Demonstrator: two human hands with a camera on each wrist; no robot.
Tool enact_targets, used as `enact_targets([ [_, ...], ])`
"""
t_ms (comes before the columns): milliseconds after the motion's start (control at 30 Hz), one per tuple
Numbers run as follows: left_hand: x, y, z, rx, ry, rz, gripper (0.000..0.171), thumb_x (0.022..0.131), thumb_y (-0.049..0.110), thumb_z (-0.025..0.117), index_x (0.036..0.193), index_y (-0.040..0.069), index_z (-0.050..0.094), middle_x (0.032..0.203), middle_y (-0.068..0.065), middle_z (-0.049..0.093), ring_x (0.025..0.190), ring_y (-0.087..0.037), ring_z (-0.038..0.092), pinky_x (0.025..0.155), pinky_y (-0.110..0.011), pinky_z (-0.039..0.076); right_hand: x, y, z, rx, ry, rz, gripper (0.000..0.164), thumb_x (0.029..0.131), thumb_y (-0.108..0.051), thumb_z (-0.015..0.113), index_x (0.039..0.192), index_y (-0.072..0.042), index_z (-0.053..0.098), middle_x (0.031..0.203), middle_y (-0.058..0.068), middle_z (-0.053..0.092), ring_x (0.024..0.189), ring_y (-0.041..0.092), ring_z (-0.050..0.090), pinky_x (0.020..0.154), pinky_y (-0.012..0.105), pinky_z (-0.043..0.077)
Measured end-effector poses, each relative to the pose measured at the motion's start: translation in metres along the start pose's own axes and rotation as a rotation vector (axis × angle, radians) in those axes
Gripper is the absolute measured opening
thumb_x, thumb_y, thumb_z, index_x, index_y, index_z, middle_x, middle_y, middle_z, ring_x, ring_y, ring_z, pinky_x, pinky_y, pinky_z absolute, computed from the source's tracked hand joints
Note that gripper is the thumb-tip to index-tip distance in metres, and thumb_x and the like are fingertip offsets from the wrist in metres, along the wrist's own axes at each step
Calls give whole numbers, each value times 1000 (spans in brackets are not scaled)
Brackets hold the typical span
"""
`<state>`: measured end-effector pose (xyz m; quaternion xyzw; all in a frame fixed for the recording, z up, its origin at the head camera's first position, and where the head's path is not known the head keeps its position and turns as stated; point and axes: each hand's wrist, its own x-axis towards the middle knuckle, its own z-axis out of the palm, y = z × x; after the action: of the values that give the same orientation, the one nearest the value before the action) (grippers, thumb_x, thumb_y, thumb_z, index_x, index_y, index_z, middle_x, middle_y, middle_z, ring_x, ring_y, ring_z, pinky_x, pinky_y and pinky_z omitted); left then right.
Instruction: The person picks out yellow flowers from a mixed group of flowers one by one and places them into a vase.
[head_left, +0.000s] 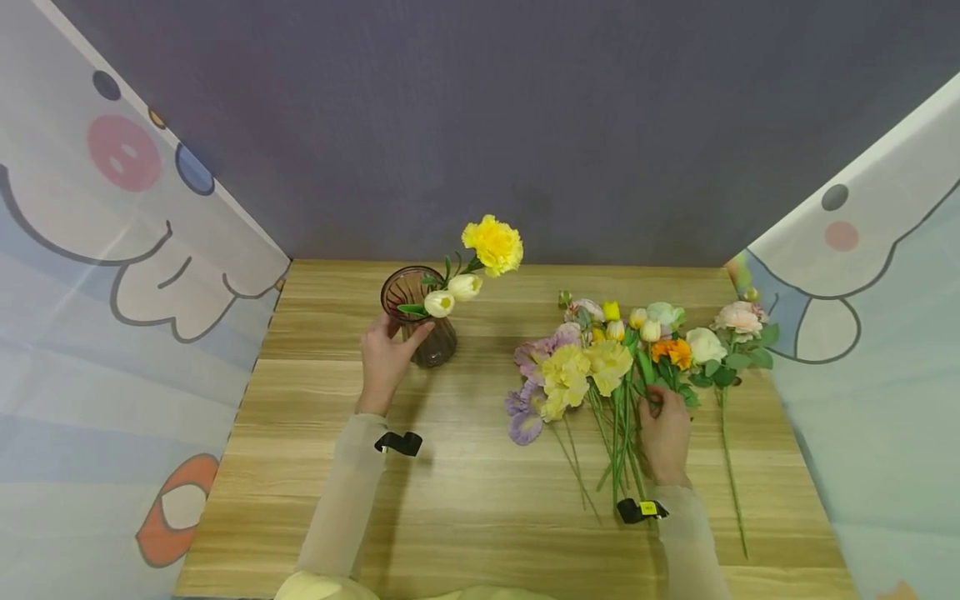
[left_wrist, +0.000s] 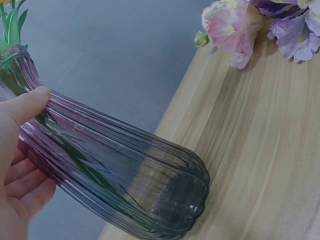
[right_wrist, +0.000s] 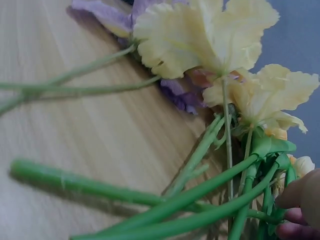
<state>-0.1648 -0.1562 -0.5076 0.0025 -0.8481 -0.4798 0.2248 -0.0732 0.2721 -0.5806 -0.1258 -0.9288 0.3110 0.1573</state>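
Grey wall point(head_left: 510, 125) at the back, cartoon-printed sheets point(head_left: 67, 400) either side, wood-grain counter point(head_left: 465, 500) below. Head view: left hand point(head_left: 386, 358) on the ribbed purplish glass vase point(head_left: 438, 343), left of centre toward the counter's far side; can't tell if it's lifted. Two cream tulips point(head_left: 440, 303) and a yellow bloom point(head_left: 493, 245) lean out of it rightward. Right hand point(head_left: 666, 437) is over at the flower heap point(head_left: 566, 375), fingers bent beside green stems point(head_left: 618, 442); pale pink rose point(head_left: 738, 319) to the right. Left wrist view: thumb and fingers clamped round the vase below its rim, green stem inside. Right wrist view: fingers partly cut off by the stems; can't tell whether they're pinching one.
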Motion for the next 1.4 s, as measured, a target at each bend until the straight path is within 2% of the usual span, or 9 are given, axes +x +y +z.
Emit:
enact_targets([
  [133, -1, 0, 0, 9, 2, 3, 56, 71, 42, 78, 106, 1, 65, 103, -16, 68, 96, -24, 65, 83, -40, 54, 1, 3, 2, -73, 7, -90, 28, 89, -4, 60, 114, 8, 56, 95, 23, 56, 79, 35, 55, 64, 50, 48],
  [200, -1, 1, 1, 3, -1, 5, 56, 71, 41, 78, 107, 1, 65, 103, -16, 68, 96, -25, 65, 83, -41, 54, 2, 3, 2, -84, 14, -102, 32, 89, -4, 60, 117, 10, 54, 93, 24, 55, 78, 36, 55, 63, 51, 48],
  [400, 0, 1, 2, -10, 0, 9, 54, 71, 41, 78, 105, 1, 65, 102, -16, 68, 96, -25, 65, 83, -41, 54, 6, 3, 1, -111, -24, -33, 39, 91, -8, 59, 124, 11, 51, 93, 24, 52, 78, 37, 52, 63, 51, 46],
  [733, -1, 1, 2, -2, -1, 9, 54, 71, 43, 77, 105, 3, 65, 102, -15, 68, 96, -24, 65, 83, -40, 54, 12, 6, -3, -160, -94, 34, 31, 92, -11, 57, 109, 14, 58, 100, 32, 56, 90, 46, 53, 75, 61, 45],
  [933, -1, 1, 2, -18, 4, 10, 54, 71, 41, 78, 106, 1, 65, 103, -16, 68, 97, -25, 64, 83, -42, 54, 16, 6, -4, -129, -28, 51, 24, 90, -11, 58, 96, 11, 64, 84, 25, 60, 73, 38, 56, 63, 51, 48],
  [1100, 0, 0, 1, -30, 5, 12, 54, 71, 41, 78, 106, 1, 65, 102, -16, 68, 97, -25, 64, 83, -42, 54, 18, 1, -8, -52, 25, 64, 20, 88, -10, 61, 93, 8, 66, 77, 19, 57, 66, 31, 51, 58, 44, 42],
  [1167, 0, -1, 1, -31, 4, 15, 54, 71, 41, 78, 106, 1, 65, 102, -16, 68, 97, -25, 65, 83, -41, 54, 19, 0, -11, -21, 46, 48, 21, 89, -11, 61, 94, 8, 67, 76, 17, 55, 66, 29, 48, 58, 43, 40],
  [1267, 0, -1, 1, -28, 7, 20, 53, 72, 41, 78, 105, 1, 65, 101, -15, 69, 97, -24, 65, 83, -39, 54, 22, -2, -14, 43, 93, -5, 22, 88, -12, 63, 93, 8, 67, 74, 16, 54, 64, 25, 46, 62, 40, 43],
  [1400, 0, -1, 1, -30, 11, 25, 52, 72, 40, 78, 104, 1, 65, 100, -15, 69, 96, -24, 65, 83, -40, 54, 25, -6, -20, 95, 161, -71, 21, 86, -13, 66, 92, 7, 69, 73, 13, 57, 62, 12, 44, 59, 26, 41],
])
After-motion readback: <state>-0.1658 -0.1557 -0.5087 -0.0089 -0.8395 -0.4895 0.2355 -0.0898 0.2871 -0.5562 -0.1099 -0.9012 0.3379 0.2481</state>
